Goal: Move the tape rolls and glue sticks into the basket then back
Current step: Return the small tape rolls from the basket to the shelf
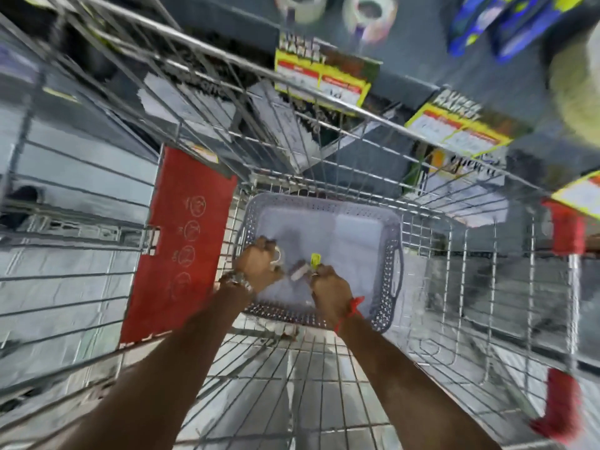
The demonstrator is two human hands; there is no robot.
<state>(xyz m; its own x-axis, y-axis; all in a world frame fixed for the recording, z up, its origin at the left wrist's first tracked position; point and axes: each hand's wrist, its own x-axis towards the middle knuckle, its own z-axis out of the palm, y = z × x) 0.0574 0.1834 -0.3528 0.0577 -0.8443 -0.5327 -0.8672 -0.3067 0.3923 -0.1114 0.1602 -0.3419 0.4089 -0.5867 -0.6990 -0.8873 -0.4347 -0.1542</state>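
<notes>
Head view: both hands are down in the basket (388, 254). The left hand (259, 263) is curled round a tape roll (278, 254), the right hand (328, 284) pinching glue sticks (314, 259). More rolls (370, 14) sit on the shelf, so I'd judge the task unfinished.

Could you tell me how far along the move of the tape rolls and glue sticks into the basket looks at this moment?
Little looks done: the basket floor appears bare. In hand: the left hand holds a tape roll and the right hand holds glue sticks, both over the basket. Left: two tape rolls on the shelf, blurred, then everything back.
</notes>
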